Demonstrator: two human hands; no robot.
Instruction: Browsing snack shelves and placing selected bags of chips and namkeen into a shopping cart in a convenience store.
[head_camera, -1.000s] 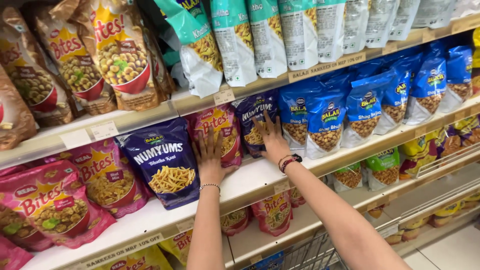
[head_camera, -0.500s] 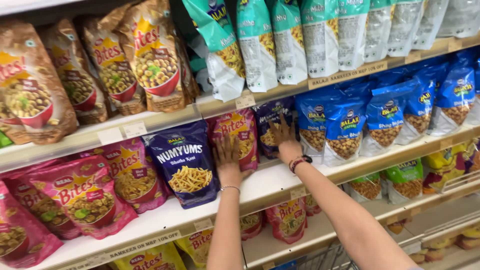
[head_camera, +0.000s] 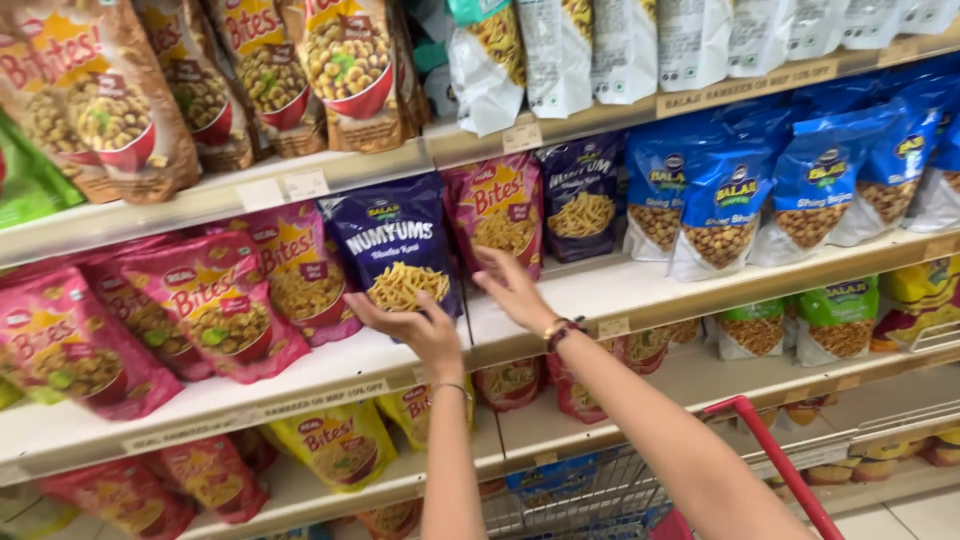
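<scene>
Left hand (head_camera: 425, 330) before snack bag (head_camera: 398, 250) on shelf (head_camera: 640, 290).

Both bare forearms reach up and forward from the lower edge of the view, side by side. The left hand (head_camera: 418, 325) is raised with its palm turned away and its fingers spread and loosely curled. The right hand (head_camera: 512, 288), just beside it, is open too, fingers extended and slightly apart.
</scene>
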